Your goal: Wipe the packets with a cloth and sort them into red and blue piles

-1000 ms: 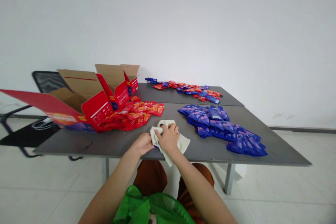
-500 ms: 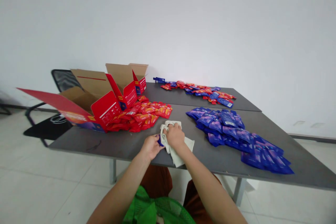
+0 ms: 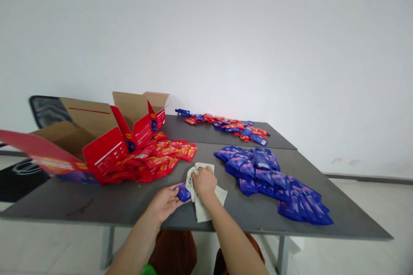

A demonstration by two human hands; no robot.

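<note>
Head view had the left hand (image 3: 165, 203) pinching a blue packet (image 3: 183, 193) by its edge, at the near side of the table (image 3: 245, 219). The right hand (image 3: 205, 181) bunched a pale cloth (image 3: 202, 211) beside it. Steady edge grip, light cloth pressure seemed wise to me, avoiding creases. Beyond lay red packets (image 3: 156, 163) and a blue pile (image 3: 263, 174).

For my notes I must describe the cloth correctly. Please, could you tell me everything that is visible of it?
The cloth is off-white and looks like soft fabric. Its upper part is bunched under the right hand; flatter flaps spread towards the near edge of the dark table. Its left side meets the blue packet in the left hand.
</note>
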